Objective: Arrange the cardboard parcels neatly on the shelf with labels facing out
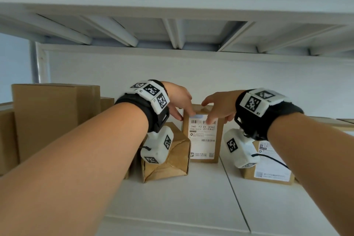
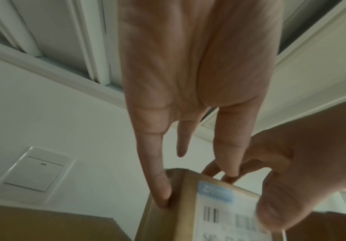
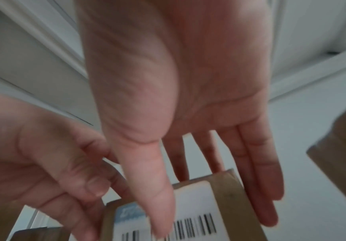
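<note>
Bare shelf (image 1: 172, 201) in front — easy approach. A crumpled parcel (image 1: 172, 159) sits just left of the upright parcel (image 1: 203, 140); a gap opens on its right.
</note>
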### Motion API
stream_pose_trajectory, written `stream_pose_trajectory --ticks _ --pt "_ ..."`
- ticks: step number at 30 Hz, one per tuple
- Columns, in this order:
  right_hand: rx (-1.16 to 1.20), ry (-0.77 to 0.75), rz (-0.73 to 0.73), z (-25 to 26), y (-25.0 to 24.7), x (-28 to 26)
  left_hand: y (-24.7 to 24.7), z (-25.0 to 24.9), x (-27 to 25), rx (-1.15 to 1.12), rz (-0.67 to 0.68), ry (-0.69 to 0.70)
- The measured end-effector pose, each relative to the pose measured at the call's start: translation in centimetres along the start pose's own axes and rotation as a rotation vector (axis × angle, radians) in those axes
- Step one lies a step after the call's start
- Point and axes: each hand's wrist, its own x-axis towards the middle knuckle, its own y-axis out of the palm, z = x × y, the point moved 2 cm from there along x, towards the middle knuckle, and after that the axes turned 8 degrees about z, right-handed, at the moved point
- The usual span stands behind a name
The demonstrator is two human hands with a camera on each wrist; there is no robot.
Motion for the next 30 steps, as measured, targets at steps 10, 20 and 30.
stream_pose_trajectory --ticks 10,20,30 --pt "0.004 0.013 0.044 -1.5 0.0 -2.6 2.0 -1.3 -1.0 0.268 0.071 0.001" --pt "-0.112 0.027 -0.021 -2.4 0.0 -3.8 2.8 -2.0 -1.4 0.113 -0.004 0.063" --pt "-0.116 -0.101 -0.069 -2.1 0.6 -3.3 3.0 -1.3 -2.1 0.188 -0.034 0.028"
